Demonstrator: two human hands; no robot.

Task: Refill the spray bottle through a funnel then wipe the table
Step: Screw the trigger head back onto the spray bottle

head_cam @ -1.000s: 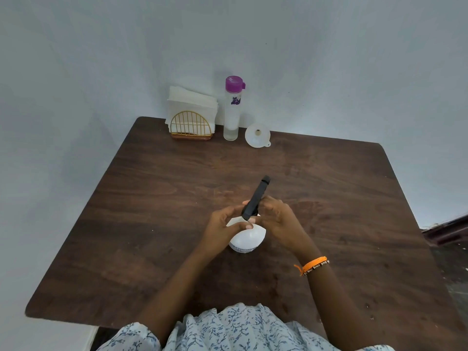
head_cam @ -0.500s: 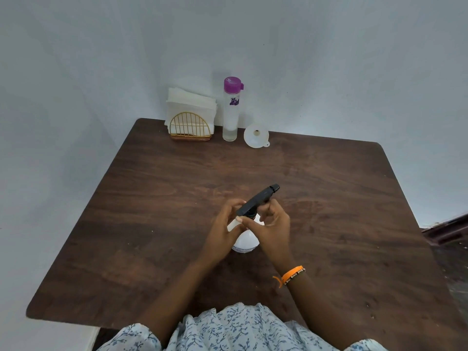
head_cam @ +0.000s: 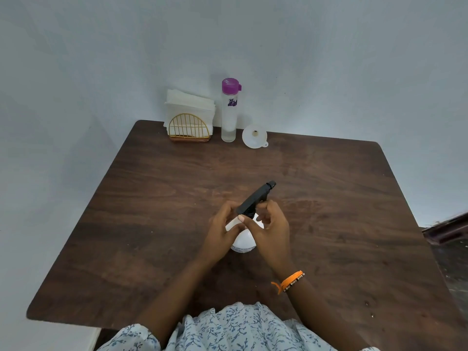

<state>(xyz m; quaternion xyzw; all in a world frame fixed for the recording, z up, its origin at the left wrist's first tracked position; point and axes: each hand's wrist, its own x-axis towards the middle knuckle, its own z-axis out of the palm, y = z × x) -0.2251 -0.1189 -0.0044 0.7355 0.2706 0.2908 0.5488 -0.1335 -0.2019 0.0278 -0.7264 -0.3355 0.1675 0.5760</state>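
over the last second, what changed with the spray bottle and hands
The black spray head swung clockwise, its nozzle now pointing far-right, turned by the right hand. The left hand kept holding the white bottle. Funnel, purple-capped bottle and napkin holder stayed put.

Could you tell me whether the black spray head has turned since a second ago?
Yes. The black spray head has swung clockwise; its nozzle pointed toward the funnel, now farther right.

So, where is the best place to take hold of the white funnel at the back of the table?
Probably the wide rim of the funnel, pinched from above on its near side. Its mouth faces up towards the camera and its small tab points to the near right. The water bottle stands close on its left.
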